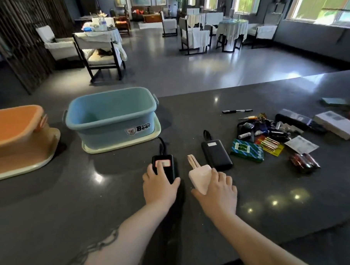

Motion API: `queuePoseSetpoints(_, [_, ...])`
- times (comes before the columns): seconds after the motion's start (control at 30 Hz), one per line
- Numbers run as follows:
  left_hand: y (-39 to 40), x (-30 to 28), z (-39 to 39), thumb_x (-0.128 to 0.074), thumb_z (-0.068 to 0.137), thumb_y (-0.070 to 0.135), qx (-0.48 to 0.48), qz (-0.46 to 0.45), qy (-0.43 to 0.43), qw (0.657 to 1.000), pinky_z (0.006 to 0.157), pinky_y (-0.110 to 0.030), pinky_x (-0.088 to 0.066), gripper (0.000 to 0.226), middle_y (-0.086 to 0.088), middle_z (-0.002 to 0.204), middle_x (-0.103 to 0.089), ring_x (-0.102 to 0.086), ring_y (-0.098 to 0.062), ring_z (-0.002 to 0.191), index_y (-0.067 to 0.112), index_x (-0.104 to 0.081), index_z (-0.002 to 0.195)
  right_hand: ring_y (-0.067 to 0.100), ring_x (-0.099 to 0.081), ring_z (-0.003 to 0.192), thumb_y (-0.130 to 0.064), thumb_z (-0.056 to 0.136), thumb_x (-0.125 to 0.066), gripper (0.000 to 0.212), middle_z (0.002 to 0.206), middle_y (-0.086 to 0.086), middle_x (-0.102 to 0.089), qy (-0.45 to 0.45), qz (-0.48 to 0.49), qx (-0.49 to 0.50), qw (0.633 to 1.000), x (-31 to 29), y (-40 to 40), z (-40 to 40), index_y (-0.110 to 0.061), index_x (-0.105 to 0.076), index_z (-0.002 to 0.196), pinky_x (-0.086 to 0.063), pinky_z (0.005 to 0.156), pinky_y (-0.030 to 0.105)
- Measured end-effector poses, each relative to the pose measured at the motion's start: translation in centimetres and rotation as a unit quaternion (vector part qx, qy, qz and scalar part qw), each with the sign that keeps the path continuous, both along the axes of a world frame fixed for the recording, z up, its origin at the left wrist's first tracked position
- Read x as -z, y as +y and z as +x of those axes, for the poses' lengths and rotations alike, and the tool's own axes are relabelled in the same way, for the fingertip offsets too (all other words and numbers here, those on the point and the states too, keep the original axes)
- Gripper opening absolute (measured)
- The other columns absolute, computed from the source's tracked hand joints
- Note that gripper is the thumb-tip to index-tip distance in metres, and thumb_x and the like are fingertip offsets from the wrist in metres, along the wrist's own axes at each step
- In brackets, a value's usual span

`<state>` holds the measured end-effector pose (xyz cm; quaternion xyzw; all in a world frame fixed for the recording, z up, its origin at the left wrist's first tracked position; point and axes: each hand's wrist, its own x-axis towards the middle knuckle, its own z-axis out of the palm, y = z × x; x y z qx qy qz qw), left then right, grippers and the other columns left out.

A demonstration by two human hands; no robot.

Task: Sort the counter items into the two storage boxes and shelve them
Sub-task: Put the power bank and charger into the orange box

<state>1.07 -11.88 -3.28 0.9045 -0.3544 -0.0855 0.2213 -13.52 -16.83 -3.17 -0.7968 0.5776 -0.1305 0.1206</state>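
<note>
On the dark counter my left hand grips a black power bank with a red-edged label, fingers and thumb wrapped round its near end. My right hand grips a pale pink power bank with a short strap. A second black power bank lies just right of it. The blue storage box stands on its cream lid beyond my left hand, and the orange storage box sits at the far left. Both boxes look empty.
A heap of small items lies to the right: a green packet, batteries in a yellow pack, a black marker, keys, a white box, dark cells. Chairs and tables fill the room beyond the counter.
</note>
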Motion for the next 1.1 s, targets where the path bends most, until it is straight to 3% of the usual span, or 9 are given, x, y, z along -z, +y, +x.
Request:
queuePoseSetpoints(0.23, [-1.6, -0.2, 0.5, -0.068, 0.07, 0.061, -0.076, -0.043, -0.002, 0.996, 0.101, -0.038, -0.036, 0.09, -0.006, 0.138, -0.039, -0.035, -0.027, 0.125, 0.021, -0.031, 0.141, 0.022, -0.043, 0.116, -0.069, 0.069, -0.063, 0.079, 0.125, 0.0, -0.049, -0.014, -0.012, 0.046, 0.999, 0.2, -0.8, 1.0, -0.019, -0.04, 0.126, -0.038, 0.093, 0.036])
queuePoseSetpoints(0.37, [-1.6, -0.6, 1.5, -0.073, 0.068, 0.05, -0.038, -0.019, 0.0, 0.999, 0.101, -0.038, -0.038, 0.09, -0.004, 0.139, -0.041, -0.036, -0.026, 0.125, 0.021, -0.031, 0.142, 0.022, -0.044, 0.112, -0.065, 0.063, -0.069, 0.078, 0.119, 0.0, -0.051, -0.044, -0.01, 0.053, 0.998, 0.0, -1.1, 0.9, -0.02, -0.046, 0.122, -0.038, 0.089, 0.035])
queuePoseSetpoints(0.57, [2.9, 0.1, 4.3, -0.07, 0.061, 0.057, -0.031, -0.004, -0.028, 0.999, 0.102, -0.035, -0.037, 0.096, -0.001, 0.134, -0.042, -0.038, -0.023, 0.122, 0.023, -0.033, 0.142, 0.02, -0.046, 0.11, -0.057, 0.052, -0.08, 0.081, 0.111, -0.003, -0.053, -0.132, 0.019, 0.048, 0.99, -0.5, -0.6, 1.8, -0.022, -0.053, 0.119, -0.039, 0.088, 0.034])
queuePoseSetpoints(0.83, [7.9, -0.9, 7.3, -0.078, 0.057, 0.051, -0.126, -0.044, 0.019, 0.991, 0.098, -0.038, -0.042, 0.082, 0.0, 0.126, -0.053, -0.044, -0.023, 0.117, 0.023, -0.049, 0.128, 0.016, -0.045, 0.105, -0.054, 0.049, -0.08, 0.077, 0.104, -0.008, -0.052, -0.22, -0.009, -0.069, 0.973, -3.5, 2.5, 8.4, -0.024, -0.055, 0.116, -0.039, 0.084, 0.03])
queuePoseSetpoints(1.1, [17.3, -1.6, 13.6, -0.082, 0.05, 0.041, -0.238, -0.157, 0.038, 0.958, 0.09, -0.041, -0.045, 0.071, 0.005, 0.103, -0.052, -0.042, -0.018, 0.102, 0.024, -0.059, 0.115, 0.007, -0.036, 0.092, -0.055, 0.046, -0.081, 0.079, 0.097, -0.015, -0.045, -0.241, -0.015, -0.153, 0.958, -5.4, 6.2, 15.6, -0.028, -0.054, 0.115, -0.043, 0.081, 0.029])
